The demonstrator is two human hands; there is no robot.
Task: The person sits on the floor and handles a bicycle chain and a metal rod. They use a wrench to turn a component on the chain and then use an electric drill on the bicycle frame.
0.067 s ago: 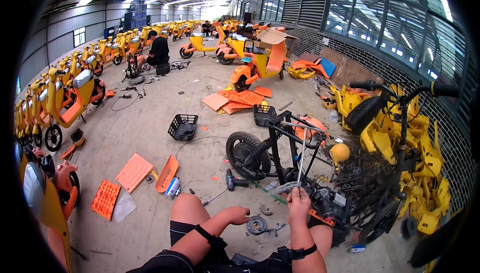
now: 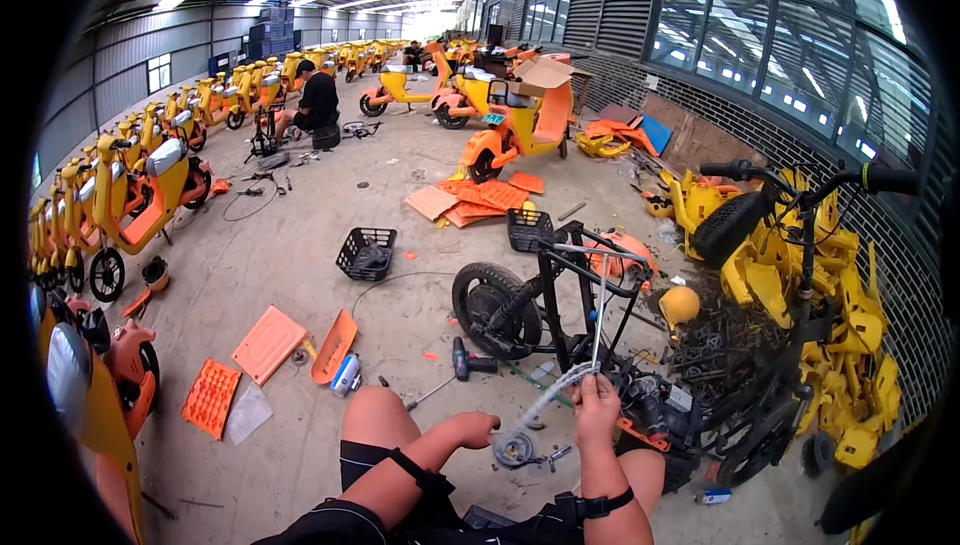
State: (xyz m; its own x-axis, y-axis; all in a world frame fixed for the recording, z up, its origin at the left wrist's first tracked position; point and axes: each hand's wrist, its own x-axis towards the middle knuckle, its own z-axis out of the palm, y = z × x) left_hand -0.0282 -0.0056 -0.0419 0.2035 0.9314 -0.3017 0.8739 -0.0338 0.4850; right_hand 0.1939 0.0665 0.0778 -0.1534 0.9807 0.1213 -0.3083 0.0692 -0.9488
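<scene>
My right hand [image 2: 597, 405] is closed on a long pale strip in front of the bike frame. One length of the strip [image 2: 600, 320] runs up to the top of the black frame [image 2: 552, 290]. Its loose end [image 2: 545, 400] hangs in a blurred curve down and left. My left hand [image 2: 474, 431] is held near my knee with its fingers curled; what is inside them, if anything, is hidden. Just right of it, a round metal wheel part [image 2: 513, 449] lies on the floor, with the strip's end near it. The frame carries a black rear wheel [image 2: 495, 311].
A drill [image 2: 470, 360] and a screwdriver [image 2: 430, 394] lie ahead of me. Black baskets [image 2: 366, 254] and orange panels [image 2: 480, 202] lie farther off. Yellow shells [image 2: 860, 345] are heaped along the right wall. A person [image 2: 318, 110] works among scooters at far left.
The strip's loose end has swung down and left from beside my right hand toward the round metal part. Both hands have stayed almost in place.
</scene>
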